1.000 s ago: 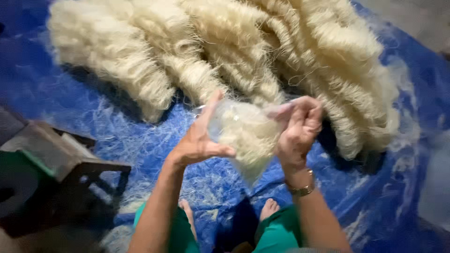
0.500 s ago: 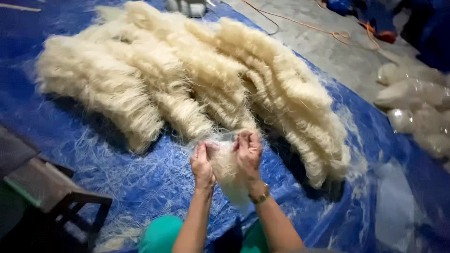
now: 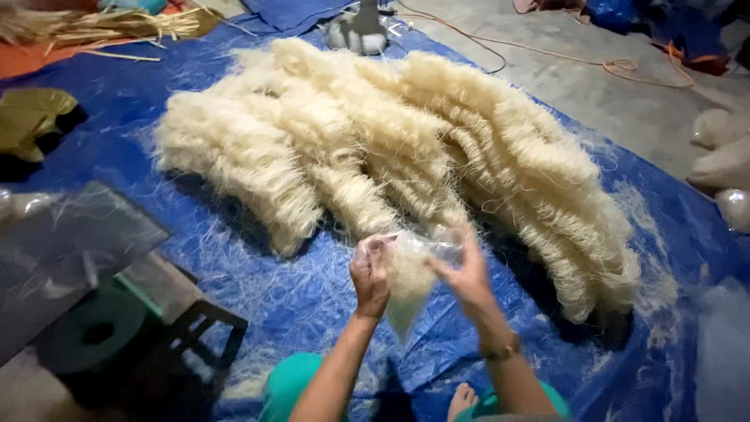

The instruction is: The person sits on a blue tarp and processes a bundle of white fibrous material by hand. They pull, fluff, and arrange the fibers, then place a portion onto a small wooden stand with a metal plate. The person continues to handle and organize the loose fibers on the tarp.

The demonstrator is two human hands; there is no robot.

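My left hand (image 3: 369,275) and my right hand (image 3: 466,270) together hold a clear plastic bag (image 3: 408,280) filled with pale dried noodles, out in front of me above a blue tarp (image 3: 109,117). The left hand pinches the bag's top left corner. The right hand grips its top right edge with fingers partly spread. Just beyond the bag lies a big heap of cream noodle bundles (image 3: 391,148) in long curved rows on the tarp.
A small dark stool (image 3: 183,312) with a green tape roll (image 3: 94,332) and a stack of clear bags (image 3: 70,250) stands at my left. Filled bags (image 3: 723,160) lie on the concrete at right. Straw and an orange cord lie at the far edge.
The view has tilted up and pulled back, showing more of the heap and floor. Both hands still hold the noodle bag, now lower in view; the right fingers have spread.
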